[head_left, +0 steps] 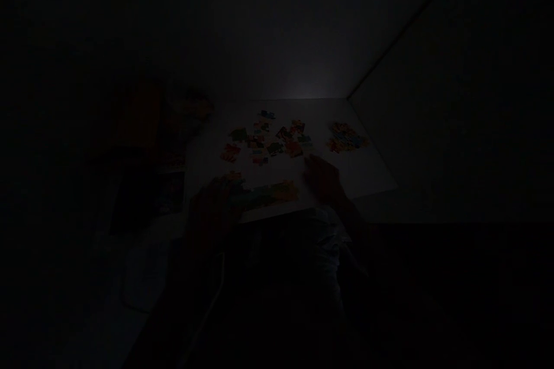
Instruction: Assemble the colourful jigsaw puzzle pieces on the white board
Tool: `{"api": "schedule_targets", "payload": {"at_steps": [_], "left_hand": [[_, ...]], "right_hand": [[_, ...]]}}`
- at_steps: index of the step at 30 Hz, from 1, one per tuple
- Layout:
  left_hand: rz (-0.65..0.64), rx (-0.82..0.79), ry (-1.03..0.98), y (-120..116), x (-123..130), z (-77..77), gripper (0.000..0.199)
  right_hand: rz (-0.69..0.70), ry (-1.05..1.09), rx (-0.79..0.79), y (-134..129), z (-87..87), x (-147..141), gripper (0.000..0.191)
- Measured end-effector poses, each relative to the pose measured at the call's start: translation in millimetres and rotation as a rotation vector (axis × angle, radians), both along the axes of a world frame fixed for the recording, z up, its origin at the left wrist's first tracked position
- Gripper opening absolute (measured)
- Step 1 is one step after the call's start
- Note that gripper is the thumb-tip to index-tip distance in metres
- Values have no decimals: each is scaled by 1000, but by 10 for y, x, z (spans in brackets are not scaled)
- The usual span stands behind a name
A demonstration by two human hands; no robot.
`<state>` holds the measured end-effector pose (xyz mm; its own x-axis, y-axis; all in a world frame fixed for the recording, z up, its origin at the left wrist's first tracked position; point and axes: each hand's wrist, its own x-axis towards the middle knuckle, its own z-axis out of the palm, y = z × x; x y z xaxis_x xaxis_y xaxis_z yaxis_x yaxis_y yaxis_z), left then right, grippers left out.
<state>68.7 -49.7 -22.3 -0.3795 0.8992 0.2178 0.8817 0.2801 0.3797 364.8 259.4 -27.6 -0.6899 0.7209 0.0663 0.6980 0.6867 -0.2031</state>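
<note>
The picture is very dark. On a white board (320, 118) lies a joined strip of jigsaw puzzle (268, 195) along the near edge. My left hand (212, 204) rests at the strip's left end; its fingers are too dim to make out. To the right of the strip, my right hand (322, 179) is over the board with its fingers bent together toward the loose pieces; whether anything is in them is hidden. Several loose jigsaw pieces (274, 147) are spread across the middle, with one blue piece (266, 115) farthest back.
A pile of jigsaw pieces (346, 137) sits at the board's right side. Walls rise behind and to the right. Left of the board are an orange-brown object (138, 118) and a dark picture (169, 192), both unclear. My legs (326, 248) are below the near edge.
</note>
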Motion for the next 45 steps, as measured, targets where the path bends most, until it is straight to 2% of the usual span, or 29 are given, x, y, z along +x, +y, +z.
{"api": "schedule_targets", "payload": {"at_steps": [6,14,18,26,35,45], "left_hand": [[-33,-2,17,-32,-29,45,80],[14,-55,9,6,0,48,68],[22,-73,28,24,-4,32,68],[44,-93,31,18,28,103,67],[33,-84,24,0,23,72,67],[32,-102,-16,-4,13,60,71]], "right_hand": [[-31,40,-10,-88,70,-60,61],[-54,11,-27,-43,17,-31,64],[-54,33,-34,-45,27,-32,65],[-56,50,-65,-55,74,-41,66],[-58,17,-50,-60,55,-31,67],[-67,91,-34,-34,-23,-12,63]]}}
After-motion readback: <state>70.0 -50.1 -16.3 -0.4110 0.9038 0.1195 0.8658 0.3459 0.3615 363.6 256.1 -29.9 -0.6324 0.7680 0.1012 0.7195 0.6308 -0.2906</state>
